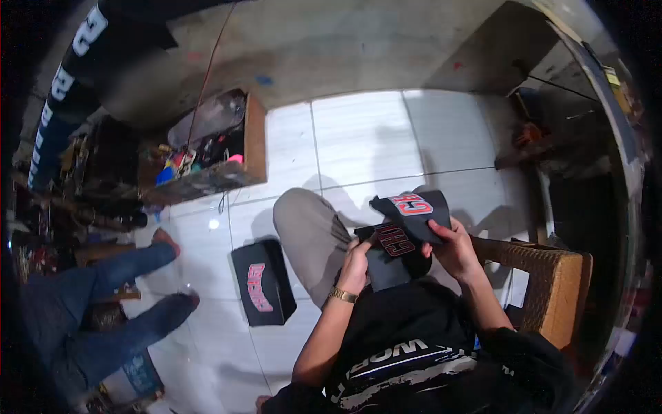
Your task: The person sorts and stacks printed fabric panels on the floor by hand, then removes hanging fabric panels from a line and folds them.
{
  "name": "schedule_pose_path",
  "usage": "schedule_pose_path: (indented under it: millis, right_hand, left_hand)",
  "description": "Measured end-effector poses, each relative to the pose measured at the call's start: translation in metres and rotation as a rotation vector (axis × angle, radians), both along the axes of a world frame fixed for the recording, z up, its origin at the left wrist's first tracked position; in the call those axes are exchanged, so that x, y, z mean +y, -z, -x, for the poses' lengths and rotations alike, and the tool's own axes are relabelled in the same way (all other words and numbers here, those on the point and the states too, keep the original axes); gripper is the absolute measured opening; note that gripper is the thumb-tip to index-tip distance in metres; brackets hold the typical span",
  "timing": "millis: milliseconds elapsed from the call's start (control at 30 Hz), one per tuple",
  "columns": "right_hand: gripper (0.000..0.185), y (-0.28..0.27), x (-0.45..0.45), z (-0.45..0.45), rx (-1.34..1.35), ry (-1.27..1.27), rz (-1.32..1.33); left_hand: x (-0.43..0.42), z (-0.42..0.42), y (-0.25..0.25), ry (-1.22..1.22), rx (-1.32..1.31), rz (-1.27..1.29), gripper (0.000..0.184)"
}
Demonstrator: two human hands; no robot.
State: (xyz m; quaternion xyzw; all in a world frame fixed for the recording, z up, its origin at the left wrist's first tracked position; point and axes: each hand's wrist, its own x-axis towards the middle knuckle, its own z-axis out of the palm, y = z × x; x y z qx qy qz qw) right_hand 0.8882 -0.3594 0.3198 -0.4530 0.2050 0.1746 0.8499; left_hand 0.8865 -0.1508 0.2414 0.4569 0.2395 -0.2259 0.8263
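Note:
My left hand (pixel 354 266), with a gold watch on its wrist, is closed on a black panel (pixel 389 269) bearing dark letters outlined in red. My right hand (pixel 454 250) pinches a second black panel (pixel 431 221) with red-and-white letters, thumb on top. This second panel is held higher and partly overlaps the first. Both are over my lap, between my bent knees. On the floor to my left lies a stack of black lettered panels (pixel 276 307), its top one marked in red and white.
A wooden box (pixel 255 138) of mixed small items stands at the upper left. Another person's legs in jeans (pixel 131 269) stretch in from the left. A woven-sided wooden piece (pixel 552 297) is close on my right. White tiles (pixel 352 131) cover the floor.

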Motion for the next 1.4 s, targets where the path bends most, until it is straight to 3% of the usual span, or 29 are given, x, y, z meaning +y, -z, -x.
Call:
schedule_pose_path:
  millis: [33, 67, 133, 200, 300, 333, 367, 433, 500, 533, 567, 667, 700, 767, 833, 867, 1100, 1200, 1300, 1367, 1400]
  right_hand:
    - [0.017, 0.005, 0.009, 0.006, 0.054, -0.047, -0.025]
    - [0.016, 0.009, 0.016, 0.015, 0.131, -0.141, -0.012]
    - [0.016, 0.023, 0.027, 0.032, 0.165, -0.277, -0.008]
    - [0.016, 0.022, 0.035, 0.044, 0.123, -0.334, 0.019]
    - [0.019, 0.023, 0.033, 0.044, 0.069, -0.357, -0.014]
    - [0.021, 0.02, 0.029, 0.041, 0.079, -0.425, 0.057]
    - [0.023, 0.015, 0.026, 0.037, 0.091, -0.491, 0.13]
    - [0.033, -0.003, 0.018, 0.028, 0.08, -0.57, 0.245]
    - [0.049, -0.018, -0.001, 0.017, -0.048, -0.775, 0.79]
    - [0.06, -0.014, -0.012, 0.014, -0.153, -0.689, 0.906]
    - [0.059, -0.007, -0.019, 0.009, -0.235, -0.568, 0.902]
    - [0.053, -0.002, -0.021, -0.002, -0.117, -0.514, 0.739]
    - [0.048, 0.003, -0.009, -0.002, 0.028, -0.38, 0.398]
    - [0.046, 0.011, 0.013, -0.008, 0.162, -0.242, 0.051]
    - [0.045, 0.018, 0.027, -0.017, 0.196, -0.072, -0.128]
    - [0.036, 0.019, 0.028, -0.023, 0.134, 0.006, -0.198]
    - [0.026, 0.018, 0.027, -0.053, -0.202, -0.035, -0.053]
    - [0.026, 0.012, 0.036, -0.054, -0.26, 0.018, -0.016]
    - [0.026, 0.022, 0.04, -0.055, -0.224, 0.084, 0.011]
    - [0.026, 0.026, 0.043, -0.059, -0.221, 0.135, 0.016]
    - [0.026, 0.027, 0.043, -0.061, -0.213, 0.19, 0.013]
  left_hand:
    - [0.005, 0.008, 0.001, -0.058, 0.052, 0.065, 0.025]
    - [0.018, 0.023, 0.045, -0.119, -0.003, 0.165, 0.031]
    - [0.028, 0.029, 0.043, -0.183, 0.033, 0.332, 0.045]
    - [0.036, 0.011, 0.0, -0.21, 0.064, 0.446, 0.053]
    - [0.043, 0.006, -0.014, -0.2, -0.056, 0.57, 0.058]
    - [0.036, 0.007, -0.023, -0.248, -0.066, 0.395, 0.049]
    - [0.035, 0.006, -0.024, -0.242, -0.077, 0.398, 0.049]
    - [0.036, 0.007, -0.026, -0.027, -0.199, -0.154, 0.039]
    - [0.035, 0.004, -0.042, -0.06, -0.184, -0.08, 0.039]
    - [0.036, 0.003, -0.051, -0.024, -0.269, -0.105, 0.039]
    - [0.037, 0.001, -0.057, 0.012, -0.356, -0.129, 0.039]
    - [0.045, 0.001, -0.065, 0.093, -0.395, -0.088, 0.043]
    - [0.046, 0.001, -0.068, 0.13, -0.406, -0.047, 0.048]
    - [0.047, -0.001, -0.073, 0.147, -0.41, -0.048, 0.045]
    - [0.049, -0.003, -0.072, 0.261, -0.465, -0.135, 0.051]
    - [0.049, -0.003, -0.072, 0.28, -0.449, -0.144, 0.053]
    - [0.052, -0.002, -0.077, 0.304, -0.391, -0.187, 0.051]
    - [0.053, -0.001, -0.08, 0.228, -0.398, -0.18, 0.047]
    - [0.064, 0.001, -0.082, 0.316, -0.265, -0.202, 0.044]
    - [0.074, 0.001, -0.08, 0.554, -0.258, -0.33, 0.042]
    - [0.079, 0.005, -0.076, 0.456, -0.225, -0.204, 0.044]
